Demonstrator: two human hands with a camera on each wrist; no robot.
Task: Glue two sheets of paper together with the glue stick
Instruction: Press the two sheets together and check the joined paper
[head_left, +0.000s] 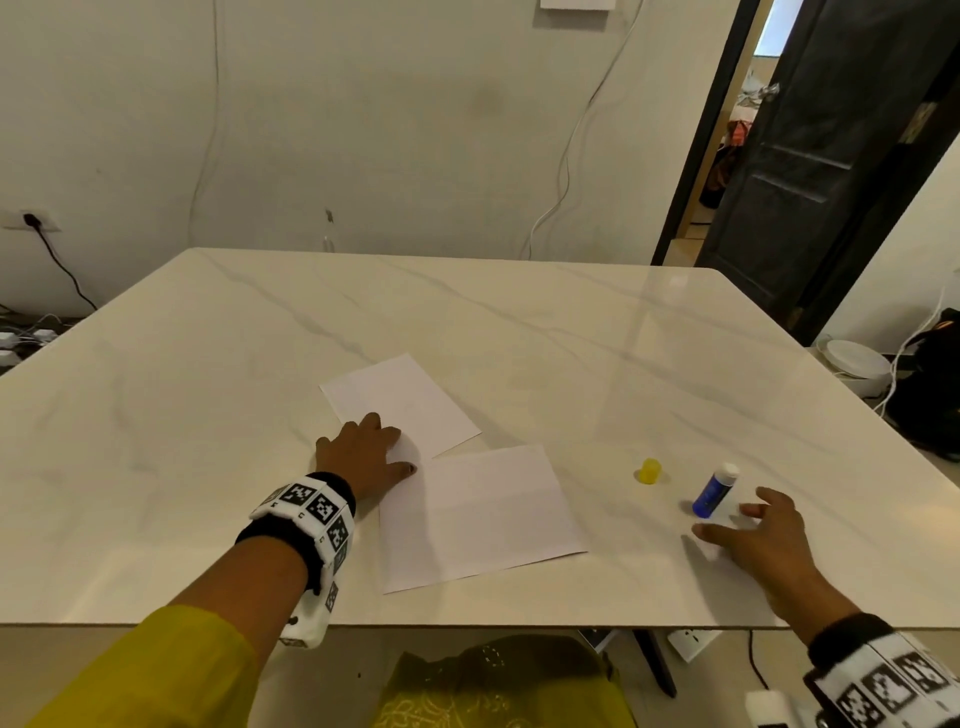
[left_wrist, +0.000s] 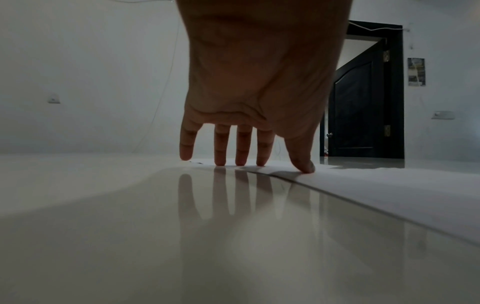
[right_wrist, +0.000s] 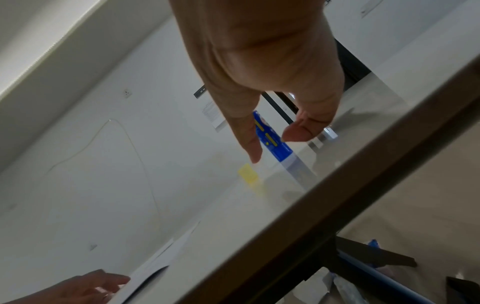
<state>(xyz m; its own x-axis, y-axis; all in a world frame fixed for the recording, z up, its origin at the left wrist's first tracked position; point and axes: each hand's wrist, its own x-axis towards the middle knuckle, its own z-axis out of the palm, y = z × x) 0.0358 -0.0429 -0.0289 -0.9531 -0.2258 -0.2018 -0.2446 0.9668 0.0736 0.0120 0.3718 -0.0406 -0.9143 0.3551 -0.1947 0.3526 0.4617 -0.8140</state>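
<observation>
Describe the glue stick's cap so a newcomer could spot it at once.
On the marble table, look right of the two white paper sheets. The cap sits alone there, just left of the blue glue stick by the right hand. It is the only small yellow thing on the table.

A pale, glossy table with faint grey veining and rounded far corners carries everything. Two white sheets of paper lie flat on it: the far sheet sits angled, and the near sheet lies just in front of it, their corners close together. To the right, well apart from the sheets, a blue glue stick stands uncapped, with its yellow cap standing just beside it on the tabletop.
</observation>
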